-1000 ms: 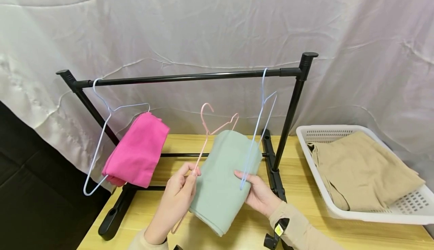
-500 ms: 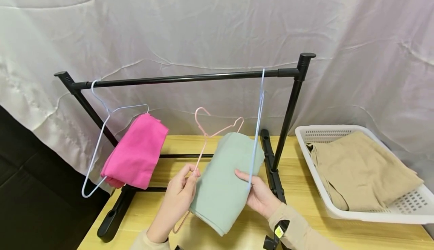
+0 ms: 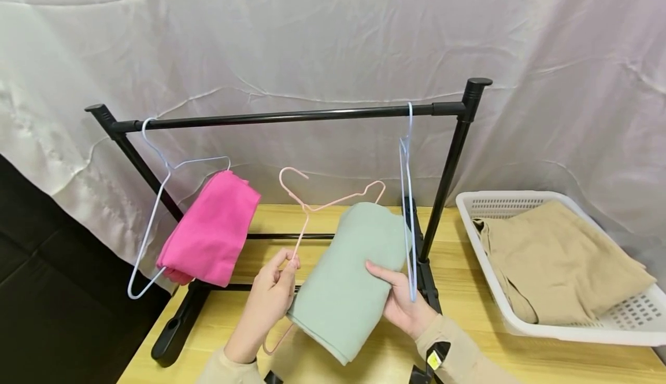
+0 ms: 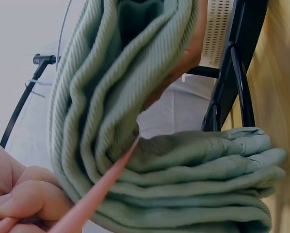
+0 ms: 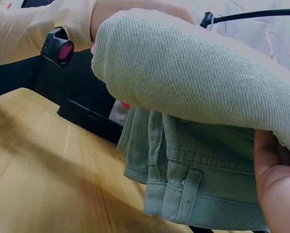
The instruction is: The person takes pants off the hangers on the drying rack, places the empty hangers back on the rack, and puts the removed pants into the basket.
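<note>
The left hand (image 3: 270, 294) pinches the side of a pink, thin-wired hanger (image 3: 338, 201) between thumb and fingers. The right hand (image 3: 403, 303) grips a folded sage-green twill garment (image 3: 348, 274), its thumb lying on the near face and its other fingers behind. The garment lies over the hanger, in front of the rack and below its rail, with the pink hook and shoulder showing above and one lower corner poking out below.

From the head the cloth looks like a smooth roll; the left wrist view shows it end-on, several ribbed layers bent into a fold with the pink wire running inside. The right wrist view alone brings out a stitched waistband and belt loop (image 5: 188, 194) hanging beneath the upper layer, while the left hand is largely hidden there behind the cloth.

Only the head view takes in the whole black tubular rack (image 3: 291, 117). A pale blue wire hanger (image 3: 407, 151) hangs at its right end, overlapping the right hand in sight; another pale blue hanger (image 3: 158, 199) at the left end carries a folded magenta cloth (image 3: 213, 228). To the right, a white perforated plastic basket (image 3: 583, 336) holds a folded khaki garment (image 3: 562, 262).

Rack and basket stand on a yellow wood-grained table (image 3: 463, 257). A creased, silvery-white satin curtain (image 3: 322, 43) hangs behind, and a black surface (image 3: 62, 297) fills the lower left.
</note>
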Motion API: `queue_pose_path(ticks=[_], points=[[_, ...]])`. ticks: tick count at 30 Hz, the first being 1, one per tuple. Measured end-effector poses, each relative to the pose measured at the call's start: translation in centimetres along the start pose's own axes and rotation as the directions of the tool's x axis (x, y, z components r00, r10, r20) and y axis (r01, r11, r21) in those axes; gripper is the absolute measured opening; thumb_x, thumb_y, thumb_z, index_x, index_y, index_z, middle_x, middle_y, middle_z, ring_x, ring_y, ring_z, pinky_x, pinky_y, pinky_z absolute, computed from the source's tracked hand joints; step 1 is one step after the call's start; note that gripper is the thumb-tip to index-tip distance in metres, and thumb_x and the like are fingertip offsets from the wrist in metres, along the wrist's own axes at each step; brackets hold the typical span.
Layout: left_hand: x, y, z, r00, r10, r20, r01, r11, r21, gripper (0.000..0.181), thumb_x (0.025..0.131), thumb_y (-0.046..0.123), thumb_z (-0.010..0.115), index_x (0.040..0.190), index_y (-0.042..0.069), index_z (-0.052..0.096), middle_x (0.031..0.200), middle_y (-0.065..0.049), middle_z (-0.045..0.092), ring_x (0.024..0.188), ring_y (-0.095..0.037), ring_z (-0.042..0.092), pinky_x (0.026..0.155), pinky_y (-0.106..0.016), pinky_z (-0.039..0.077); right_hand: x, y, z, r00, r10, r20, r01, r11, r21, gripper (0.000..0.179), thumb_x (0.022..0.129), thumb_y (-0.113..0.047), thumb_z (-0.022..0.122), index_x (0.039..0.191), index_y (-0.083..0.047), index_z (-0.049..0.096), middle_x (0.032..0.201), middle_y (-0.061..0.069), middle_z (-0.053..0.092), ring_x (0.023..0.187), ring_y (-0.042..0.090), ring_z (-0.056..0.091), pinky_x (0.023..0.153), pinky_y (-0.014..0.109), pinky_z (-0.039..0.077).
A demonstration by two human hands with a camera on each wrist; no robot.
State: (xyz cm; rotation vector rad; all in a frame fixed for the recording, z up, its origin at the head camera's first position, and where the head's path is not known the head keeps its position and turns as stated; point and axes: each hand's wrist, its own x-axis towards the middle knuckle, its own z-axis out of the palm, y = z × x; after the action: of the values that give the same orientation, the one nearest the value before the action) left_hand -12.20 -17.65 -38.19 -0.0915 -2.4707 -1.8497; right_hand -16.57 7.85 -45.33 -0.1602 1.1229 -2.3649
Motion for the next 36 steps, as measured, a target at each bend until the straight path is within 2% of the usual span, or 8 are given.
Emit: queue_pose_path(ticks=[5,11,18,22,29,36], points=[[0.4,-0.5,-0.1,0.998,-0.052,0.03,0.055,0.992,-0.112,0.015,0.114,0.008,0.043,0.108,0.0,0.055,0.055,0.006,0.029,0.042,-0.003,0.025,0.04,-0.017,0.022,-0.5,-0.3,-0.1,1.0,0.0,0.018,0.0,1.0,0.005,0.047,0.111,-0.019,0.055,0.148,-0.016,0.026,0.138,-0.004,0.058,0.127,0.012,0.063,0.117,0.035,0.05],[0.7,-1.0,-0.4,0.993,-0.108,0.057,0.118,0.968,-0.22,0.016,0.116,0.01,0.041,0.107,-0.001,0.05,0.056,0.008,0.027,0.043,-0.003,0.021,0.04,-0.017,0.019,-0.9,-0.5,-0.4,0.999,-0.016,0.029,0.015,0.999,0.03,0.045,0.112,-0.018,0.054,0.147,-0.02,0.026,0.137,-0.006,0.059,0.126,0.01,0.064,0.116,0.034,0.05],[1.1,-1.7,-0.9,0.989,-0.137,0.062,0.149,0.948,-0.281,0.016,0.115,0.009,0.039,0.108,0.0,0.049,0.057,0.008,0.026,0.042,-0.002,0.019,0.039,-0.018,0.018,-1.3,-0.3,-1.1,0.996,-0.04,0.084,0.033,0.996,0.087,0.038,0.113,-0.015,0.052,0.145,-0.019,0.032,0.138,-0.006,0.059,0.128,0.01,0.063,0.119,0.035,0.048],[1.3,-2.0,-1.2,0.986,-0.154,0.068,0.168,0.939,-0.3,0.016,0.116,0.011,0.039,0.109,0.001,0.049,0.058,0.008,0.025,0.042,-0.003,0.018,0.039,-0.018,0.017,-1.7,-0.4,-1.4,0.992,-0.04,0.122,0.026,0.993,0.112,0.034,0.113,-0.016,0.052,0.144,-0.018,0.037,0.138,-0.006,0.061,0.128,0.01,0.064,0.119,0.033,0.048],[1.3,-2.2,-1.7,0.983,-0.174,0.059,0.184,0.938,-0.293,0.016,0.117,0.014,0.04,0.109,0.003,0.05,0.058,0.008,0.025,0.042,-0.003,0.018,0.039,-0.018,0.017,-2.4,-0.6,-1.9,0.986,-0.04,0.164,0.017,0.991,0.135,0.034,0.114,-0.016,0.05,0.145,-0.016,0.034,0.137,-0.006,0.061,0.127,0.01,0.065,0.116,0.029,0.05],[1.4,-2.3,-2.0,0.984,-0.168,0.062,0.179,0.947,-0.267,0.016,0.117,0.014,0.038,0.109,0.004,0.049,0.057,0.009,0.024,0.041,-0.003,0.018,0.039,-0.018,0.017,-2.7,-0.7,-2.0,0.99,-0.017,0.141,-0.002,0.991,0.13,0.032,0.114,-0.015,0.05,0.142,-0.014,0.035,0.134,-0.005,0.064,0.123,0.009,0.068,0.113,0.028,0.052]])
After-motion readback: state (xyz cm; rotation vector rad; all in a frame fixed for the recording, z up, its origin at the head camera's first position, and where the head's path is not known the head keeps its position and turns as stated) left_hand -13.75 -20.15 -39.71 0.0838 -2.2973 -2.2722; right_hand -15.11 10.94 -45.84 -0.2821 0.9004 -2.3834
